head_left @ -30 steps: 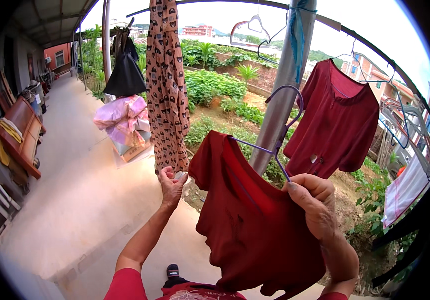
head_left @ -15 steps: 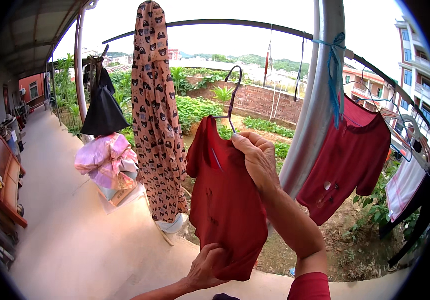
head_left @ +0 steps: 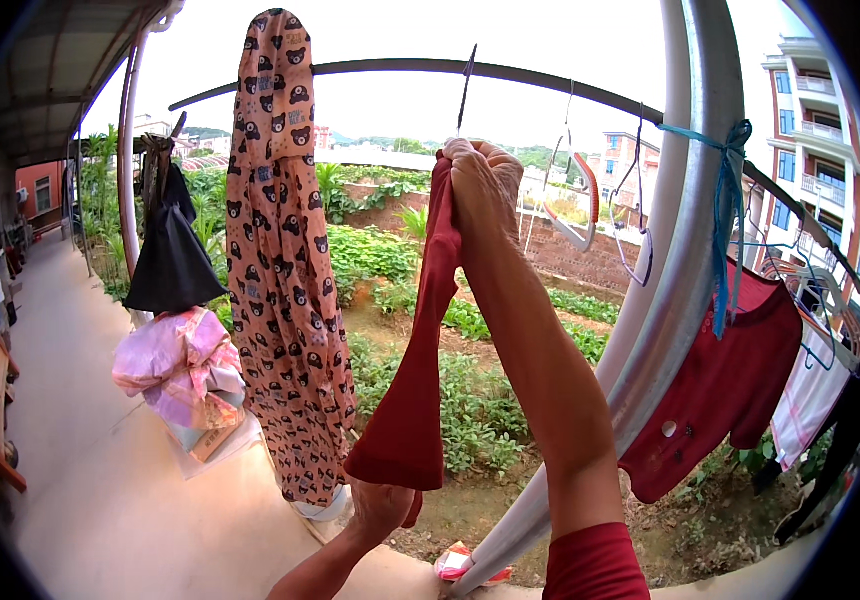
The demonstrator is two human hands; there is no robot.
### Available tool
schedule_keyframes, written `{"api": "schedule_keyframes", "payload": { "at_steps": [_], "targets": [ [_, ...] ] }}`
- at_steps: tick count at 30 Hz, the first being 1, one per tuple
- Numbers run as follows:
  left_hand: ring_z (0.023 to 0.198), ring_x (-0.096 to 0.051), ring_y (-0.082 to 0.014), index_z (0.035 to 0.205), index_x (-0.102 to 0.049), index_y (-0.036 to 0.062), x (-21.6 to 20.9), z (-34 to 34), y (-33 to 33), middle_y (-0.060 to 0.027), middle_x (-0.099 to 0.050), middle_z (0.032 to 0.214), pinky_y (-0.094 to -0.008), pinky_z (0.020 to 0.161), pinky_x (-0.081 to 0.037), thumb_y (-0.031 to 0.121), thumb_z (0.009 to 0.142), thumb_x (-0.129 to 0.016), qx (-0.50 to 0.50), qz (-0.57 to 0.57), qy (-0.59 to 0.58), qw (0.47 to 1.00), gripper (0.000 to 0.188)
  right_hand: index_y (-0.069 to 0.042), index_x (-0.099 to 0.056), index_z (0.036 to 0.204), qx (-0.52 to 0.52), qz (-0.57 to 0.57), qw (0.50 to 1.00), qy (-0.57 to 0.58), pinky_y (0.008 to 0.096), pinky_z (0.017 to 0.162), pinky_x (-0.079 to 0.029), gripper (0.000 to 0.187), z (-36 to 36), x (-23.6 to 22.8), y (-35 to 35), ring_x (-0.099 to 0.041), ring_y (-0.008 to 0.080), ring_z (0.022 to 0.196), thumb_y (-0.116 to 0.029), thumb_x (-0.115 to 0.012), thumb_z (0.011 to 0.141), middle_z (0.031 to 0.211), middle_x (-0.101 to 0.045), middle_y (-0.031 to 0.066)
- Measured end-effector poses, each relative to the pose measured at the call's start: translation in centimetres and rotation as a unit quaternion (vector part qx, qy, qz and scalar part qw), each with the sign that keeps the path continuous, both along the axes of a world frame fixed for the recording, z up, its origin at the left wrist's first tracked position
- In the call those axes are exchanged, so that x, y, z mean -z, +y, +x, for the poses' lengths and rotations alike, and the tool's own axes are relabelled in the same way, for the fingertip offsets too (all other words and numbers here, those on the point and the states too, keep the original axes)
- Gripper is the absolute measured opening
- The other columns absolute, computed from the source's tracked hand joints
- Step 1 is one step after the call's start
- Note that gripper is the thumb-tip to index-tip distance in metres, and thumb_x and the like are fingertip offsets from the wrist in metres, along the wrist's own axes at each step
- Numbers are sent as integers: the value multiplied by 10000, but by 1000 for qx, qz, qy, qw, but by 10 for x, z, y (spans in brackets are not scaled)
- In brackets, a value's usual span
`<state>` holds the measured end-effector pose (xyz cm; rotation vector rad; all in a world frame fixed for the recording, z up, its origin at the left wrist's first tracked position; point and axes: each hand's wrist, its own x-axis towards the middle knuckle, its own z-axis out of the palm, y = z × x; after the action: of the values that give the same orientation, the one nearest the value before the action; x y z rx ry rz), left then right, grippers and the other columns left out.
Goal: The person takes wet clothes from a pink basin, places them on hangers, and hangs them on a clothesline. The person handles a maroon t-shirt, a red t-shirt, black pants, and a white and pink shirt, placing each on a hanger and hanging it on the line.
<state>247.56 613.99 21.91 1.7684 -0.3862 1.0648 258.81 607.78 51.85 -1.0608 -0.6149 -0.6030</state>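
the right hand (head_left: 485, 188) grips the red shirt (head_left: 405, 420), which hangs below it, a dark hanger hook (head_left: 466, 92) rising above; the left hand (head_left: 380, 508) meets the hem (head_left: 390, 479), its hold too hidden to tell.

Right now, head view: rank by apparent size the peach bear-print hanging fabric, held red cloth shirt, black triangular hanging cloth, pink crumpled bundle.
1. Peach bear-print fabric
2. Red shirt, in the right hand
3. Black cloth and pink bundle: too alike to rank
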Motion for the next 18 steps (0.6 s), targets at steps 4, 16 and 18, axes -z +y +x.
{"api": "schedule_keyframes", "payload": {
  "at_steps": [4,16,18],
  "targets": [
    [652,-609,-299,884,-632,11,-18,41,12,-130,-620,755,-367,569,-449,77,807,-584,17,16,-50,998,112,7,-556,600,86,-48,995,-7,316,568,-458,162,57,-28,6,-523,143,550,-95,-555,725,601,-559,87],
    [614,-589,-334,949,-586,-13,-52,131,45,-188,-591,770,-369,495,-434,63,878,-534,89,60,-55,993,116,-56,-460,521,194,-62,979,-14,248,340,-235,253,146,-69,20,-349,42,382,-9,-516,763,478,-421,-23],
    [606,-582,-342,943,-586,-10,-48,140,50,-190,-584,757,-376,488,-429,64,874,-537,98,70,-47,992,112,-40,-492,550,213,-64,975,-2,247,340,-250,231,157,-67,22,-363,42,386,-13,-528,776,486,-438,-18]
  ]
}}
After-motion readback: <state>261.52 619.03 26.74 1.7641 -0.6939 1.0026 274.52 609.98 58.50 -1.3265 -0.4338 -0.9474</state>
